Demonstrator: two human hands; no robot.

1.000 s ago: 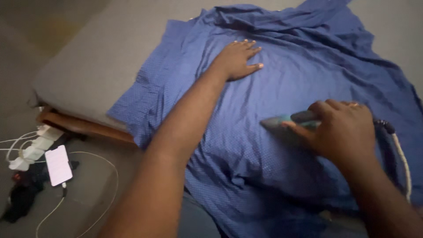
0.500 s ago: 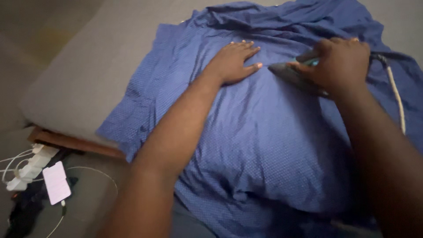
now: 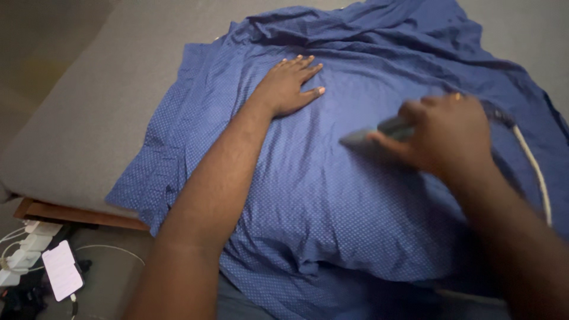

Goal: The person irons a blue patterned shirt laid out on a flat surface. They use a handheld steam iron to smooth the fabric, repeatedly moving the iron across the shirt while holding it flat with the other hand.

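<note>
Right hand [image 3: 447, 139], its grip wrapped around the handle of an iron [image 3: 370, 136] resting on a blue shirt [image 3: 332, 195] spread over a grey bed [image 3: 101, 112]; left hand [image 3: 287, 86], fingers spread flat just beyond the iron's tip, risks a burn, and the trailing cord [image 3: 533, 172] behind the grip may snag.

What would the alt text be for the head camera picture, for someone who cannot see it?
A person irons a blue dotted shirt spread over a grey padded surface: the left hand lies flat on the cloth, and the right hand grips an iron with a pale cord. On the floor at lower left lie a phone and a white power strip.
</note>
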